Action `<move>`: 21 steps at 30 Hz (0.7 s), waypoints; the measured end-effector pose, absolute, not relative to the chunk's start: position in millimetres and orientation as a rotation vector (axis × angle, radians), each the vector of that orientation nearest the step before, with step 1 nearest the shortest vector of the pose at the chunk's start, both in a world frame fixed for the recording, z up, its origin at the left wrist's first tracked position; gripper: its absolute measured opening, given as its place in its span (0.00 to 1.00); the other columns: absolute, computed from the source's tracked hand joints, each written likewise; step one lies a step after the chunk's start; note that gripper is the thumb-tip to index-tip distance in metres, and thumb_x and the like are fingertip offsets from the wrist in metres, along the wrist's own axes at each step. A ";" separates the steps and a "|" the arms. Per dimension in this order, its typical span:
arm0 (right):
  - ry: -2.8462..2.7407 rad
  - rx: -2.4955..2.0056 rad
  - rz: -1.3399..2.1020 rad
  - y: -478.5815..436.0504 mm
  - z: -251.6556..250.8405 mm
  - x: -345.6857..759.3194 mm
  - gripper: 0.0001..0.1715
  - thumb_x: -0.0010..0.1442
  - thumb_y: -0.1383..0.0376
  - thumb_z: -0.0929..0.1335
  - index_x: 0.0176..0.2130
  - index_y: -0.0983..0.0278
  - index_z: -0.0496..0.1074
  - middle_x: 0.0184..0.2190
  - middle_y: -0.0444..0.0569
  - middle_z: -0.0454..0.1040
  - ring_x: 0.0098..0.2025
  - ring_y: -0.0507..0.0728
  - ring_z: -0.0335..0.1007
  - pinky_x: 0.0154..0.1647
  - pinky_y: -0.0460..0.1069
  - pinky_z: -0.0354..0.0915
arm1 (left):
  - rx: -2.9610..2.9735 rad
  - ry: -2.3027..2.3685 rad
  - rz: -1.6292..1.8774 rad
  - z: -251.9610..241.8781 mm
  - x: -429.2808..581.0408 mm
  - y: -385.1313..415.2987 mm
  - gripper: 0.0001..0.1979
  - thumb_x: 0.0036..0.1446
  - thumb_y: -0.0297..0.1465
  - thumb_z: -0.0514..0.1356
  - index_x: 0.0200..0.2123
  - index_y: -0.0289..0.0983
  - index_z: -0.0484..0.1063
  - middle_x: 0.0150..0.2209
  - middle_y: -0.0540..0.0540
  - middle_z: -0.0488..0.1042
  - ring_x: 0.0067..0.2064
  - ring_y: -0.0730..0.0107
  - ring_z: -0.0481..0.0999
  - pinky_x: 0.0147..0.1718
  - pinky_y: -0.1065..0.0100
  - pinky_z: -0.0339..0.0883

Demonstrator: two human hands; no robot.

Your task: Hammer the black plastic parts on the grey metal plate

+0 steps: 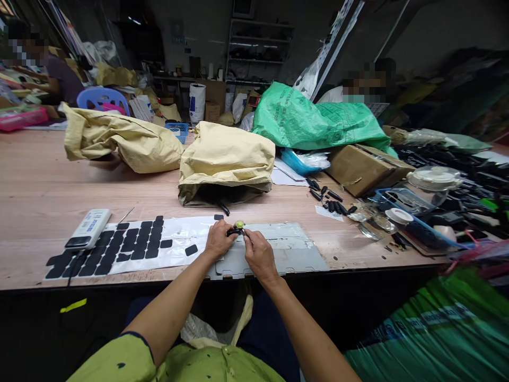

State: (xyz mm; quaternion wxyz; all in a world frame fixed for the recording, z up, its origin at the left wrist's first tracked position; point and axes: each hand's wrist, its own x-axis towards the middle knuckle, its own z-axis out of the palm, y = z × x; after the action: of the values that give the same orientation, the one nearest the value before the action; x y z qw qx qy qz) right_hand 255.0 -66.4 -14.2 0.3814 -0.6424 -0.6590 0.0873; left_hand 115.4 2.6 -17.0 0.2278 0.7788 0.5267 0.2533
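My left hand (218, 240) is closed on a small black piece (231, 231), whose exact kind I cannot make out. Close beside it, my right hand (260, 255) pinches a dark, thin part, also too small to name. A round yellow-green disc (239, 224) shows between the two hands. Both hands are just above a grey board (286, 249) at the table's front edge. Left of them lies a white backing sheet (178, 233) with rows of black rounded patches (143, 239). One loose black patch (191, 250) lies near my left wrist.
A white power-bank-like device (88, 229) with a cable rests on the patches. Behind are cream sacks (226, 154), a green sack (310, 116) and a cardboard box (366, 164). Black handle-like pieces (332, 204) and a blue basket (421, 228) are at right. Two people sit farther back.
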 end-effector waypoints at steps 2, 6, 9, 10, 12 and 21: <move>-1.696 -1.680 0.260 -66.4 -16.4 254.5 0.20 0.64 0.66 0.58 0.49 0.65 0.73 0.38 0.54 0.74 0.41 0.58 0.70 0.45 0.51 0.66 | 2.148 1.453 0.696 -17.8 115.5 2.6 0.07 0.55 0.31 0.62 0.38 0.41 0.78 0.35 0.48 0.71 0.41 0.64 0.70 0.42 0.63 0.62; -1.668 -1.754 0.207 -55.9 -13.7 267.9 0.19 0.64 0.66 0.60 0.49 0.64 0.73 0.40 0.53 0.75 0.41 0.57 0.69 0.44 0.50 0.64 | 2.145 1.435 0.706 -17.3 115.2 2.3 0.08 0.54 0.31 0.63 0.38 0.41 0.78 0.35 0.48 0.71 0.41 0.64 0.70 0.43 0.63 0.62; -1.621 -1.977 0.074 -41.3 -8.9 286.0 0.18 0.64 0.67 0.60 0.50 0.62 0.73 0.42 0.52 0.73 0.39 0.56 0.67 0.38 0.49 0.61 | 2.122 1.430 0.697 -15.0 114.7 2.1 0.08 0.54 0.30 0.62 0.38 0.39 0.78 0.35 0.48 0.71 0.40 0.64 0.70 0.42 0.63 0.63; -1.620 -2.065 0.035 -36.7 -8.7 292.0 0.18 0.64 0.67 0.61 0.50 0.62 0.73 0.42 0.51 0.73 0.38 0.56 0.67 0.36 0.49 0.59 | 2.116 1.429 0.690 -14.5 114.6 2.2 0.08 0.54 0.30 0.62 0.38 0.39 0.77 0.35 0.47 0.71 0.40 0.64 0.70 0.42 0.63 0.63; -1.657 -2.189 -0.043 -29.9 -11.3 301.7 0.17 0.64 0.68 0.62 0.50 0.63 0.73 0.40 0.52 0.73 0.40 0.57 0.65 0.36 0.50 0.57 | 2.116 1.421 0.676 -14.4 114.1 2.9 0.08 0.56 0.30 0.61 0.39 0.39 0.77 0.36 0.47 0.71 0.41 0.64 0.70 0.42 0.63 0.63; -1.702 -2.226 -0.240 -29.5 -28.0 305.7 0.17 0.64 0.68 0.62 0.51 0.64 0.71 0.41 0.53 0.71 0.42 0.59 0.62 0.38 0.52 0.53 | 2.163 1.406 0.626 -18.9 113.4 5.9 0.14 0.65 0.35 0.51 0.38 0.41 0.77 0.37 0.47 0.72 0.41 0.64 0.69 0.42 0.63 0.60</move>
State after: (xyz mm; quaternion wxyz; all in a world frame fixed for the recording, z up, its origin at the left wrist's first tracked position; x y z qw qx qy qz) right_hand 305.7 -29.5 -28.0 0.1640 -0.7808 -0.5970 -0.0843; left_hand 113.4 5.9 -18.9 0.2411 0.7908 0.5139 0.2289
